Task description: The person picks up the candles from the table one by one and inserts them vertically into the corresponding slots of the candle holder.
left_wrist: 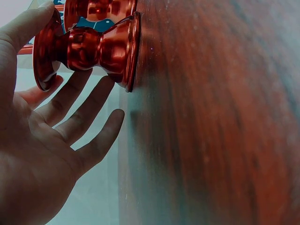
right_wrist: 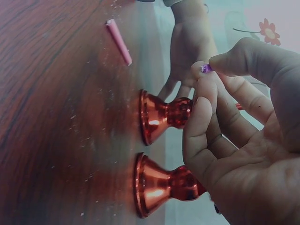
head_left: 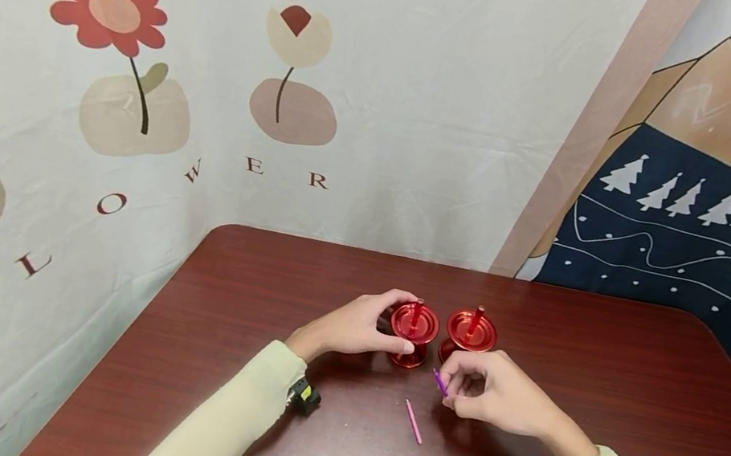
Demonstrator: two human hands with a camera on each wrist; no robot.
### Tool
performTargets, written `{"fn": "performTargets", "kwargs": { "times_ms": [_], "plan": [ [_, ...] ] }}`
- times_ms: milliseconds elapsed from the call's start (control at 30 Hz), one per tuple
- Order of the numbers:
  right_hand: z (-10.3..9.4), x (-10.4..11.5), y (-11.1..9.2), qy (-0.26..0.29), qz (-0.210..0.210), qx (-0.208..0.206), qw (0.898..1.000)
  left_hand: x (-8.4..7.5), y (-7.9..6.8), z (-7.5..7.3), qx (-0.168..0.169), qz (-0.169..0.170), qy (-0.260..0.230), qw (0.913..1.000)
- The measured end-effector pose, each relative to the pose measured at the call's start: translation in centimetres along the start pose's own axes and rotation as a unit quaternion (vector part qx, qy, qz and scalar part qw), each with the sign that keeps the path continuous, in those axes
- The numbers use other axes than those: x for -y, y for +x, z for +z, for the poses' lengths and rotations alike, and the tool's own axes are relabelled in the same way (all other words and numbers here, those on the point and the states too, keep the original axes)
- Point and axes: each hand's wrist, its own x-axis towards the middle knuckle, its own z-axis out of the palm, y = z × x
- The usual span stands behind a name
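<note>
Two shiny red metal candle holders, each with a wide dish and an upright centre post, stand side by side in the head view. My left hand (head_left: 356,324) holds the left candle holder (head_left: 413,329), thumb at the near side of its dish and fingers around the far side; in the left wrist view the lower fingers spread loosely. My right hand (head_left: 508,396) pinches a thin purple candle (head_left: 440,383) between thumb and fingertips, in front of the right candle holder (head_left: 470,330). Only the candle's end (right_wrist: 206,69) shows in the right wrist view. A pink candle (head_left: 414,422) lies on the table between the hands.
The brown wooden table (head_left: 270,268) has rounded far corners. Behind it hangs a pale cloth (head_left: 416,106) printed with flowers and letters; a dark blue cloth (head_left: 671,241) with white trees is at the right. Small light specks dot the tabletop.
</note>
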Motion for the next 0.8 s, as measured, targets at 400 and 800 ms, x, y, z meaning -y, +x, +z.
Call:
{"fn": "performTargets", "kwargs": {
  "times_ms": [400, 800],
  "plan": [
    [-0.3, 1.3, 0.4, -0.013, -0.008, 0.008, 1.0, -0.1, 0.0, -0.1, 0.0, 0.003, -0.005, 1.0],
    [-0.2, 2.2, 1.1, -0.003, -0.014, 0.005, 1.0, -0.1, 0.0, 0.0, 0.0, 0.003, -0.004, 1.0]
  ]
}}
